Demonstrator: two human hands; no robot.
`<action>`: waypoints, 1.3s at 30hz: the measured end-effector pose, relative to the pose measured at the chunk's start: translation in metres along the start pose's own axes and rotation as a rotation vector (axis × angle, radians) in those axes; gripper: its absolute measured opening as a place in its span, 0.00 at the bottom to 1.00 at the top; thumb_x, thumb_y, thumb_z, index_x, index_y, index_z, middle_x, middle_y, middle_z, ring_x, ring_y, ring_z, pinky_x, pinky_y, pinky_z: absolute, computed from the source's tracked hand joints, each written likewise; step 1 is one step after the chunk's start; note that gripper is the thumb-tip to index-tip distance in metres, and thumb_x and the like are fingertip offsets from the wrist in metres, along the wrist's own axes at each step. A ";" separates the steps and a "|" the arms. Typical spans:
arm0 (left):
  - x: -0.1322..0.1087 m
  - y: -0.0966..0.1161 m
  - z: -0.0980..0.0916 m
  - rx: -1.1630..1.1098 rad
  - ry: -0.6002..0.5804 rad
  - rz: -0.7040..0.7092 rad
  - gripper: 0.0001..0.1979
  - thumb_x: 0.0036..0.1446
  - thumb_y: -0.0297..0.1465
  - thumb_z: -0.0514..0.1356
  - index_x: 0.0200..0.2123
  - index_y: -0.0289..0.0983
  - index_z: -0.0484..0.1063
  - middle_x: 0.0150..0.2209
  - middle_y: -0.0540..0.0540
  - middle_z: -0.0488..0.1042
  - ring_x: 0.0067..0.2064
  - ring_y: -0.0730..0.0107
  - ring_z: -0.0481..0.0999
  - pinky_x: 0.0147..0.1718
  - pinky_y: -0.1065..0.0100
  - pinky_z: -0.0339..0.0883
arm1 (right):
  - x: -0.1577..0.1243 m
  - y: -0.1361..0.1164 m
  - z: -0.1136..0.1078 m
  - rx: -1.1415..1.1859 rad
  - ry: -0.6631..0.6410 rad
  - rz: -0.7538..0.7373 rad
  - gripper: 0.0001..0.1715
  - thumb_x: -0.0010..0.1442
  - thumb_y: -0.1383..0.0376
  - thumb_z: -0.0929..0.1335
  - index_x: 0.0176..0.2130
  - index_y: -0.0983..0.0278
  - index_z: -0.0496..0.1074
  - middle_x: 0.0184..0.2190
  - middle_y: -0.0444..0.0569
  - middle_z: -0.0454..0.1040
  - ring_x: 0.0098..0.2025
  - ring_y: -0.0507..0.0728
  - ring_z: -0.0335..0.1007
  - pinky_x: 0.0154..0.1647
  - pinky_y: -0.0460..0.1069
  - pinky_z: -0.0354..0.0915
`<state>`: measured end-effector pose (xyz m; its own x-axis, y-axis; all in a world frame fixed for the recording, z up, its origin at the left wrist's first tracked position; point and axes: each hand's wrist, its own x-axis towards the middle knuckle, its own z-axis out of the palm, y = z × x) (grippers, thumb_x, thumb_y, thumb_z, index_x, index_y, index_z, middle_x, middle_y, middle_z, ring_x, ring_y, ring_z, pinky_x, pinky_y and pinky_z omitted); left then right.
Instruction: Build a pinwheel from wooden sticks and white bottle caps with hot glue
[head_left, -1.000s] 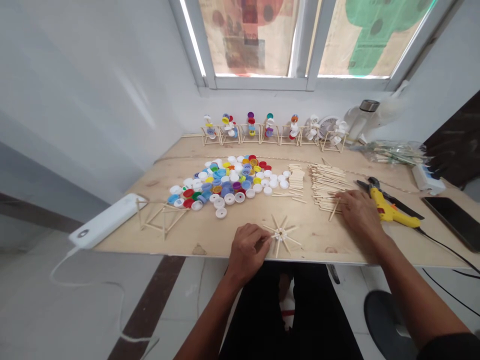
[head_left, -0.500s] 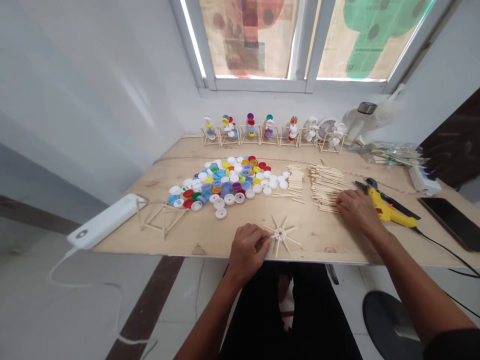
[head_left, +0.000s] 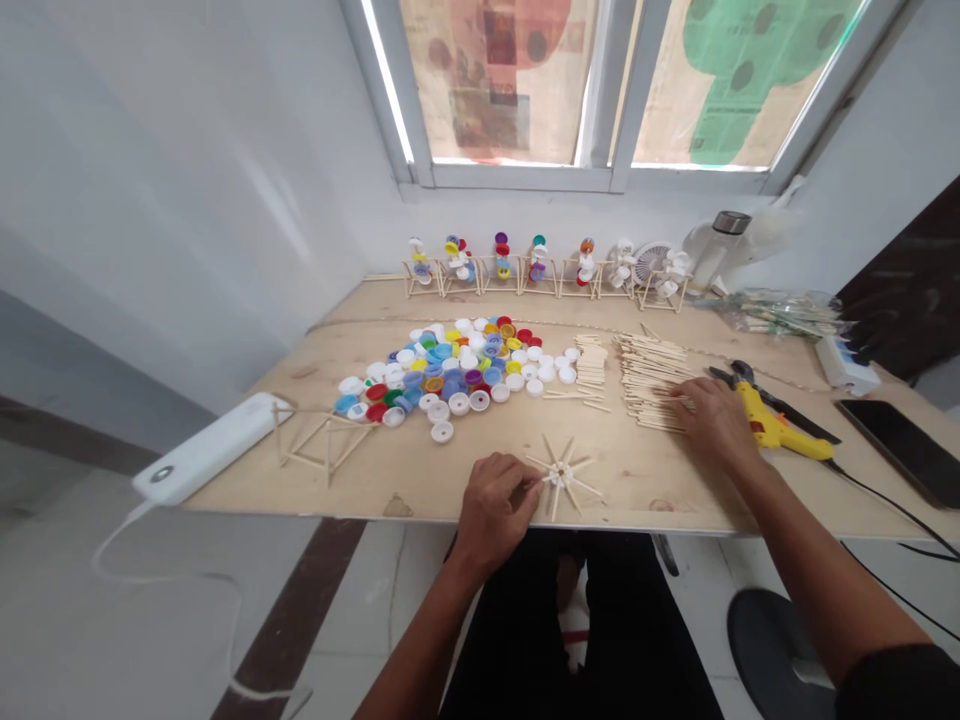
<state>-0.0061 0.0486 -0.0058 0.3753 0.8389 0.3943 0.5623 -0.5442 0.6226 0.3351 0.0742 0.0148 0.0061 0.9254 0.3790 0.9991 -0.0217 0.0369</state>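
Observation:
Close to the table's front edge lies a star-shaped wheel of wooden sticks with a pale hub. My left hand rests beside it, its thumb and fingers closed around the tip of a left-hand spoke. Farther right, my right hand is at the right side of a pile of wooden sticks, bent fingers closed on stick ends; how many they grip is hidden. A smaller stack of short sticks lies left of that pile. Many coloured bottle caps are spread over the middle of the table.
A stick frame stands at the left by a white power bank-like device. Finished cap wheels on stands line the back. To the right are a yellow glue gun, black-handled pliers, a phone and a bottle.
The view has shifted very slightly. Both hands stay in nearly the same places, the left at the wheel and the right at the stick pile.

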 end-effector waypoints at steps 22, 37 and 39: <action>0.000 0.003 -0.002 0.007 -0.022 -0.018 0.06 0.56 0.27 0.56 0.28 0.39 0.71 0.29 0.47 0.74 0.36 0.64 0.71 0.40 0.60 0.61 | 0.037 -0.007 0.003 -0.145 -0.163 0.118 0.17 0.60 0.64 0.60 0.39 0.62 0.76 0.37 0.55 0.77 0.38 0.60 0.68 0.35 0.52 0.55; 0.000 0.002 -0.002 -0.012 -0.005 -0.007 0.05 0.55 0.27 0.56 0.28 0.39 0.71 0.29 0.47 0.74 0.36 0.64 0.71 0.39 0.60 0.62 | 0.040 -0.007 0.000 -0.174 -0.188 0.073 0.15 0.59 0.66 0.61 0.32 0.64 0.76 0.35 0.57 0.77 0.39 0.63 0.67 0.36 0.54 0.55; 0.000 0.002 -0.002 -0.014 -0.007 -0.009 0.06 0.56 0.27 0.56 0.28 0.39 0.71 0.29 0.47 0.73 0.36 0.64 0.71 0.39 0.60 0.61 | 0.041 -0.008 0.001 -0.166 -0.176 0.074 0.14 0.59 0.66 0.61 0.33 0.64 0.76 0.35 0.57 0.77 0.39 0.62 0.67 0.37 0.54 0.55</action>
<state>-0.0063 0.0471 -0.0036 0.3753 0.8438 0.3837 0.5556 -0.5361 0.6355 0.3278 0.1123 0.0295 0.1008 0.9703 0.2199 0.9750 -0.1403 0.1722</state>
